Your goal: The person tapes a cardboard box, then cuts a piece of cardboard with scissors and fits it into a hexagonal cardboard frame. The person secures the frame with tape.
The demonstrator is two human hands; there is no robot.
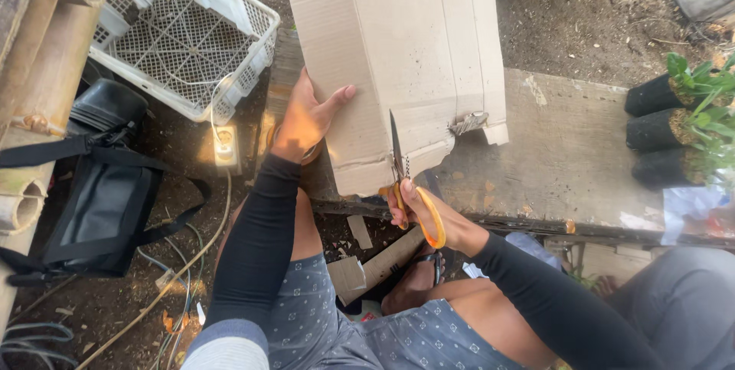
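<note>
Brown corrugated cardboard [406, 48], a large flattened sheet with fold creases, lies across a worn wooden bench [566, 155] and sticks out past its near edge toward the person. Its lower right corner is already notched, leaving a small tab by a torn, ragged edge. The left hand [306, 121] rests flat on the sheet's left edge, fingers spread and thumb pointing right, pressing the sheet down; the arm wears a black sleeve. The right hand [417, 209], also black-sleeved, grips a pair of orange-handled scissors [406, 186] with fingers through the loops. The blades point up and away from the person, and the tip lies over the cardboard's lower edge; the blades look nearly closed, though whether they bite into the sheet cannot be told. Below the bench, between the person's knees, cardboard offcuts [367, 263] lie on the dirt near a sandalled foot. To the left, a white plastic crate [184, 33] sits tilted on the ground, with a white power strip [224, 146] and its cord just beside it. Farther left, a black bag [103, 201] with straps leans against bamboo poles [38, 63]. At the right end of the bench, small green seedlings in black nursery bags [666, 121] lie in a stack on their sides.
</note>
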